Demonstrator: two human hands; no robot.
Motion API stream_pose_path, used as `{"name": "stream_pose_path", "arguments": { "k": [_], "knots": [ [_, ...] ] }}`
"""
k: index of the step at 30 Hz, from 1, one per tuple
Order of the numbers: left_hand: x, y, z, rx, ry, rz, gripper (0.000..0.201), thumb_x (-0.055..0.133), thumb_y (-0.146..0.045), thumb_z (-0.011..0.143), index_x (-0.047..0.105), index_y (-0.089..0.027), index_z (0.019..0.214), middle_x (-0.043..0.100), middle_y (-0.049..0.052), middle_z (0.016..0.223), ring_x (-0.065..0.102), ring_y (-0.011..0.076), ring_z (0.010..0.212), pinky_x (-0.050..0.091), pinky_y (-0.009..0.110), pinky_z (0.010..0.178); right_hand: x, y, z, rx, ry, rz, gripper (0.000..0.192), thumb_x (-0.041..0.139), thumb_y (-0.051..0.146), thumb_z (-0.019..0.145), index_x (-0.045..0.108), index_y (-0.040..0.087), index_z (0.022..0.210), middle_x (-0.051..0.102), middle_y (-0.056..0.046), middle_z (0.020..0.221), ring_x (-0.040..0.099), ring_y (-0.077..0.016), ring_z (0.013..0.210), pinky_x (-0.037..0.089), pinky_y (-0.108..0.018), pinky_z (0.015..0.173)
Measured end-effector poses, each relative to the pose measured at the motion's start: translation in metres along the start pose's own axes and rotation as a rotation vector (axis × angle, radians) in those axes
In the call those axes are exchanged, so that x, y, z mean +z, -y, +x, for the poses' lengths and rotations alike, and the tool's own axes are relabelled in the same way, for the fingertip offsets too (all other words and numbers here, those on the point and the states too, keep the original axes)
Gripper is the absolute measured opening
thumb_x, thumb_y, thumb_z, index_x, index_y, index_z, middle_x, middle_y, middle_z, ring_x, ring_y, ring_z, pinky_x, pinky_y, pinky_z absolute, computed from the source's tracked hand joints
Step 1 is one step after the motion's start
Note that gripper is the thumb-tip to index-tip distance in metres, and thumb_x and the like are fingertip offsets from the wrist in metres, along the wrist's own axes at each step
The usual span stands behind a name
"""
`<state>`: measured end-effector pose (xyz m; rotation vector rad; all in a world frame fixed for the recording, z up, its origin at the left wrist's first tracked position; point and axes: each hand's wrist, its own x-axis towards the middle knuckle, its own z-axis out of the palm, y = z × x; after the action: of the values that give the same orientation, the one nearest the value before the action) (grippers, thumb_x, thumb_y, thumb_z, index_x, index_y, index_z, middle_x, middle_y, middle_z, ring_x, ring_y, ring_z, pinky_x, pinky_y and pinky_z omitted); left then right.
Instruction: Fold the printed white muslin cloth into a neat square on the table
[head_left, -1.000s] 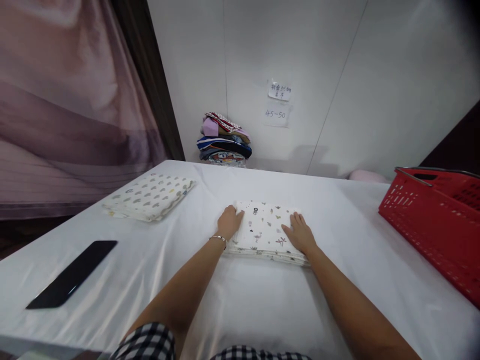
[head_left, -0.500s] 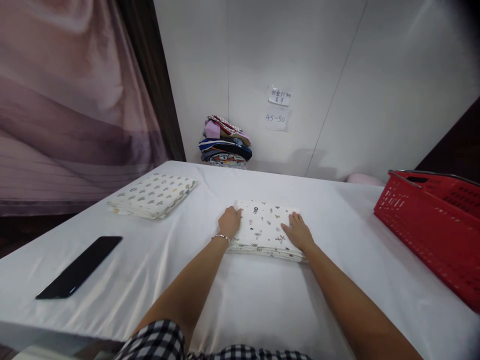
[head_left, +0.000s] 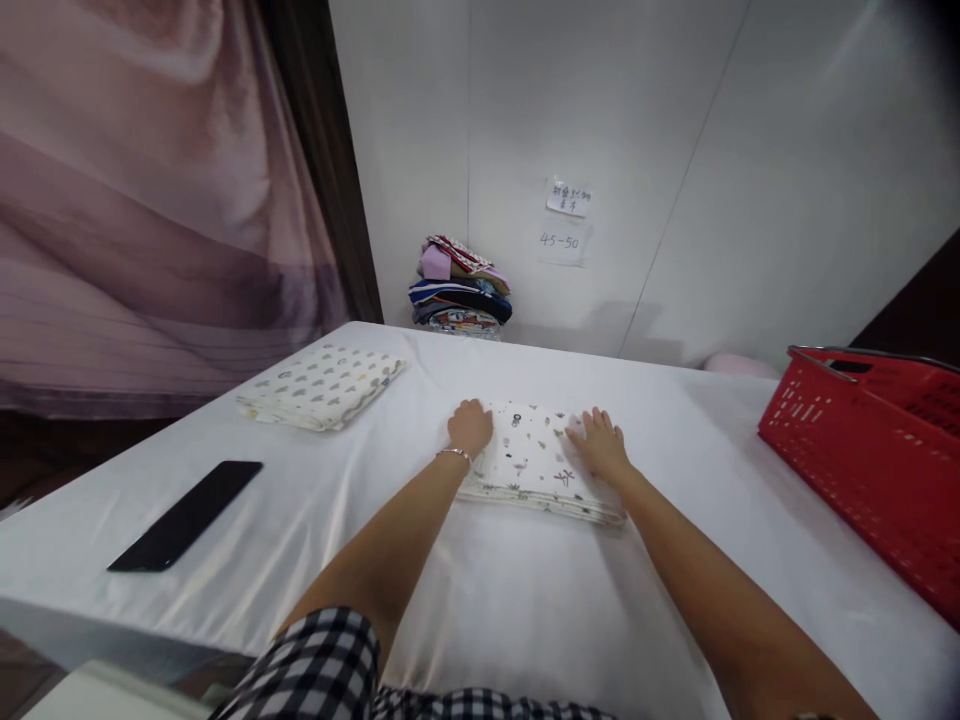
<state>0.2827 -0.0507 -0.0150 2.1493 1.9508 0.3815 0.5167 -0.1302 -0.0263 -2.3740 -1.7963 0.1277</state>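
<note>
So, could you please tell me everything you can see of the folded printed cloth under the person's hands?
The folded printed cloth is white, soft-looking fabric with small scattered motifs in dark, pink and tan. It is folded into a flat rectangle of several layers, whose edges show along the near side. It lies on the white-covered table, about mid-table. The left hand rests curled on its left end, and the right hand lies flat, fingers spread, on its right end.
</note>
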Motion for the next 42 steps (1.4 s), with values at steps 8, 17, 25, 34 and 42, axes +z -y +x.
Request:
{"name": "stream_pose_path", "arguments": {
  "k": [8, 17, 25, 34, 42],
  "knots": [
    [0.027, -0.003, -0.004, 0.147, 0.026, 0.0, 0.048, 0.027, -0.038, 0.091, 0.033, -0.019, 0.134, 0.018, 0.009, 0.151, 0.036, 0.0256, 0.126, 0.031, 0.043, 0.1, 0.029, -0.011, 0.012, -0.003, 0.036, 0.027, 0.069, 0.023, 0.056, 0.089, 0.025, 0.012, 0.142, 0.013, -0.011, 0.151, 0.006, -0.0251, 0.138, 0.014, -0.049, 0.107],
    [0.025, 0.002, -0.001, 0.148, 0.03, -0.121, 0.045, 0.03, -0.039, 0.091, 0.037, -0.022, 0.131, 0.022, 0.008, 0.15, 0.038, 0.0253, 0.127, 0.031, 0.04, 0.1, 0.025, -0.019, 0.017, -0.04, 0.0, 0.339, 0.059, 0.04, 0.044, 0.086, 0.039, 0.011, 0.135, 0.024, -0.012, 0.148, 0.009, -0.025, 0.138, 0.017, -0.043, 0.109],
    [0.004, 0.023, -0.017, -0.011, 0.103, -0.189, 0.044, 0.034, -0.039, 0.089, 0.046, -0.012, 0.122, 0.054, 0.017, 0.125, 0.051, 0.0255, 0.114, 0.039, 0.032, 0.089, 0.018, -0.048, -0.049, 0.243, -0.066, 0.741, 0.071, 0.054, 0.045, 0.077, 0.035, 0.016, 0.139, 0.041, -0.01, 0.14, 0.042, -0.0251, 0.125, 0.032, -0.035, 0.104],
    [-0.016, 0.046, -0.032, -0.052, 0.349, -0.232, 0.051, 0.052, -0.054, 0.075, 0.055, -0.015, 0.107, 0.068, 0.01, 0.092, 0.065, 0.0222, 0.075, 0.043, 0.027, 0.064, -0.001, -0.051, -0.099, 0.455, 0.07, 1.08, 0.08, 0.065, 0.043, 0.07, 0.035, 0.017, 0.14, 0.065, -0.005, 0.087, 0.056, -0.0143, 0.06, 0.045, -0.023, 0.051],
    [-0.015, 0.046, -0.058, -0.02, 0.327, -0.267, 0.059, 0.054, -0.058, 0.073, 0.05, -0.017, 0.116, 0.062, 0.012, 0.112, 0.06, 0.0244, 0.097, 0.043, 0.027, 0.072, 0.001, -0.065, -0.092, 0.345, 0.012, 1.025, 0.078, 0.067, 0.043, 0.066, 0.042, 0.018, 0.135, 0.062, -0.002, 0.076, 0.055, -0.0143, 0.059, 0.043, -0.025, 0.052]
  ]
}}
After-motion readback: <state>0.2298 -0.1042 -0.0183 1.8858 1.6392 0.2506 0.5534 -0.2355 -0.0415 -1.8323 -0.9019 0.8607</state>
